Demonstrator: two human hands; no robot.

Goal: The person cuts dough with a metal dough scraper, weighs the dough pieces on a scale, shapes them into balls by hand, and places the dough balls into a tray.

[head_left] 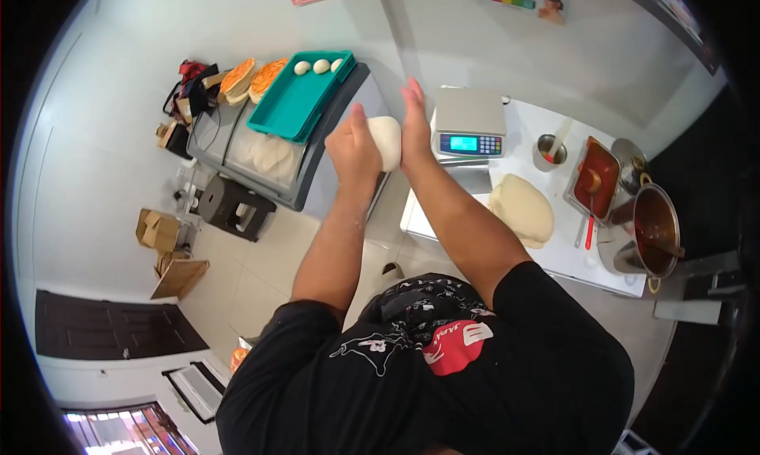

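A smooth, pale dough ball [385, 143] is held in the air between my two hands. My left hand [353, 150] is closed around its left side with the thumb pointing up; its fingertips are partly hidden. Against the ball's right side rests the palm of my right hand [416, 127], its fingers stretched out and flat. A large lump of dough [521, 210] lies on the white table [427, 221], below a digital scale [471, 123] with a lit display.
Left, a teal tray [290, 105] with several dough balls sits on a glass-topped freezer [245, 158], beside topped flat rounds [237, 79]. On the right are a small metal cup [549, 152], a pan of red sauce [595, 174] with a ladle, and a large pot [643, 229].
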